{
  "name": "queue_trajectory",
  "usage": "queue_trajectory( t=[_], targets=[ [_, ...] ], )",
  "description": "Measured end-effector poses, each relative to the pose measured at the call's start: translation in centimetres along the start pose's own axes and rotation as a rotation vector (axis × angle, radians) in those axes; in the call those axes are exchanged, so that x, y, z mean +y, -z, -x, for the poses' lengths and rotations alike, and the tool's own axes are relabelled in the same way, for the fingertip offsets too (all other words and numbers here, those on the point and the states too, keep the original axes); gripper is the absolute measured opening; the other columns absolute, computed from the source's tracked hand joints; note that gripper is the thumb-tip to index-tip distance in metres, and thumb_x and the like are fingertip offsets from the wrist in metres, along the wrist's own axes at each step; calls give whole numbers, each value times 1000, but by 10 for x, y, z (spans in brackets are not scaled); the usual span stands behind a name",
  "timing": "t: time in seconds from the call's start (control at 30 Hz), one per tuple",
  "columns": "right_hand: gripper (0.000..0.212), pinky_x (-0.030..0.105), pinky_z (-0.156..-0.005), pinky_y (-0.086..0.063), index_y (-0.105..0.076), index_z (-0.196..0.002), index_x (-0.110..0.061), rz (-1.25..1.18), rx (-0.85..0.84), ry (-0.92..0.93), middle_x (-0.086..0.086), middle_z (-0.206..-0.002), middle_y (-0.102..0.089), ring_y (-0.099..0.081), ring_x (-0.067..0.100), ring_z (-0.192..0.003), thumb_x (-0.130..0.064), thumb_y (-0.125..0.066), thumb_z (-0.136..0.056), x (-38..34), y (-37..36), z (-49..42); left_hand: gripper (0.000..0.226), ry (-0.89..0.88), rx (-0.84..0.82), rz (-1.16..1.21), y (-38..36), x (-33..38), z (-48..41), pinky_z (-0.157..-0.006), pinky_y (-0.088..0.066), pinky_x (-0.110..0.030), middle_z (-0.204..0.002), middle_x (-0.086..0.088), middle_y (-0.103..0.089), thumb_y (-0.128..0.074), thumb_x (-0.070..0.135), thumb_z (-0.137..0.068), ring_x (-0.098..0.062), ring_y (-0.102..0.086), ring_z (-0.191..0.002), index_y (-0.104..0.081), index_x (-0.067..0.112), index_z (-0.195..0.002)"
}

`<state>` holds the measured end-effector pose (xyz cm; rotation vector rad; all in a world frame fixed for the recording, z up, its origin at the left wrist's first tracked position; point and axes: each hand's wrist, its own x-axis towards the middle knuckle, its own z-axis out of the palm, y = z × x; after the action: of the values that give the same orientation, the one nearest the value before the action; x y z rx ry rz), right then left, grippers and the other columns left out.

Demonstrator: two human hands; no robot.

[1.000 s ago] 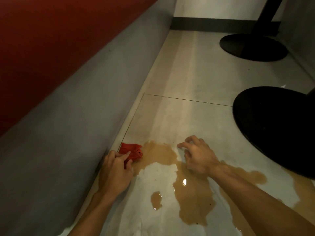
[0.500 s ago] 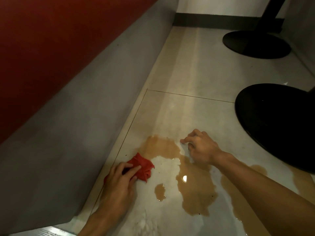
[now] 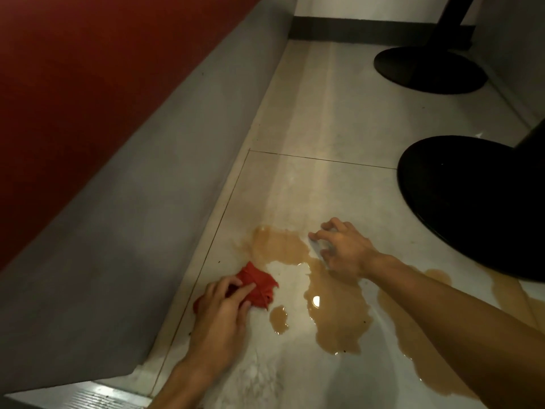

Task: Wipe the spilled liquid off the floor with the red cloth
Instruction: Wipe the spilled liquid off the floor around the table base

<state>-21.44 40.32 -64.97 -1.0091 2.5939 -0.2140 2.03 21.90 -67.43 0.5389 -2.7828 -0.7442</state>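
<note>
Compared with one second ago, the red cloth [image 3: 259,286] is being found away from the grey bench base [image 3: 132,231]; it is now lying more toward the person, below the upper brown patch. Since half a second ago it is being shifted only a little to the right. The cloth is being pressed on the floor [image 3: 324,113] by the left hand [image 3: 219,314], whose fingers are being laid almost straight on top of it; one corner is sticking out at the left side of the hand. The right hand [image 3: 345,250] is being kept at the same place, at the right edge of the upper patch, with fingers spread and bent, fingertips on the floor, nothing being held.

The spilled liquid [image 3: 339,314] is being seen just right of the cloth, with a pale strip of floor between them. The red seat [image 3: 88,69] is being seen above the grey base at the left. At the right, the near table base [image 3: 472,208] is standing close to the right hand, and brown liquid is reaching its edge. The far table base [image 3: 427,70] is standing well apart.

Being counted: two hands, one cloth, two black round bases, one large puddle, one small separate puddle [image 3: 278,318] beside the cloth, and more liquid beyond the right forearm.
</note>
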Motion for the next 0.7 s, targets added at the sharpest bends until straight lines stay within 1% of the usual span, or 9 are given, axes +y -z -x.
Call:
queue_trajectory(
  t=[0.07,0.13,0.2,0.27,0.4,0.47,0.57,0.63,0.7],
  targets=[
    [47,38,-109,-30,-41,-142,-37,-5,6,0,-1,-151,-29,-29,22,-136,-33,-49,-96,0,-1,1,32,-70,-13,-17,-1,4,16,-88,-41,-29,-114,11,-54,-54,28,-86,-13,-48,-101,-69,28,-115],
    [46,38,-112,-28,-41,-143,-36,-27,13,4,-1,-153,-28,-29,21,-138,-33,-49,-97,2,-3,4,37,-104,-24,-4,1,1,21,-87,-44,-32,-115,12,-54,-46,35,-85,-11,-47,-103,-69,31,-115],
    [45,38,-117,-25,-43,-142,-36,-63,32,1,0,-155,-25,-26,21,-141,-31,-49,-98,2,-6,7,32,-44,-12,30,3,-10,12,-90,-45,-33,-117,13,-52,-54,30,-88,-10,-44,-104,-68,31,-117],
    [45,40,-119,-20,-42,-143,-37,-89,48,-33,3,-158,-19,-19,23,-145,-31,-47,-99,3,-12,10,32,40,46,-8,3,-21,-9,-93,-44,-34,-118,7,-52,-61,20,-90,-15,-45,-106,-66,24,-121],
    [43,42,-118,-22,-43,-141,-42,-141,64,-105,1,-157,-16,-21,31,-142,-32,-46,-99,3,-20,11,32,184,86,-79,11,-23,-43,-94,-41,-38,-119,-6,-52,-57,16,-92,-24,-42,-106,-64,12,-124],
    [43,43,-117,-23,-45,-139,-42,-164,65,-110,1,-156,-18,-22,29,-141,-30,-48,-98,3,-20,10,32,147,73,-86,11,-19,-36,-93,-41,-35,-118,-4,-51,-57,17,-93,-20,-41,-105,-64,12,-123],
    [43,42,-117,-22,-46,-138,-41,-177,66,-116,2,-155,-21,-22,28,-141,-29,-50,-97,2,-21,8,31,60,29,-38,9,-8,-6,-88,-37,-25,-115,10,-47,-57,22,-93,-6,-34,-101,-63,22,-123],
    [43,42,-116,-21,-46,-139,-41,-171,66,-121,3,-155,-21,-23,28,-140,-29,-48,-98,1,-20,9,29,10,4,-28,7,1,12,-84,-42,-26,-111,12,-48,-62,22,-90,-8,-40,-99,-65,23,-119],
    [44,43,-117,-20,-45,-140,-40,-164,60,-119,4,-155,-20,-22,27,-141,-28,-47,-98,0,-20,10,27,-63,-1,-33,6,11,27,-81,-49,-30,-108,8,-53,-64,20,-87,-14,-47,-97,-68,21,-113]
  ],
)
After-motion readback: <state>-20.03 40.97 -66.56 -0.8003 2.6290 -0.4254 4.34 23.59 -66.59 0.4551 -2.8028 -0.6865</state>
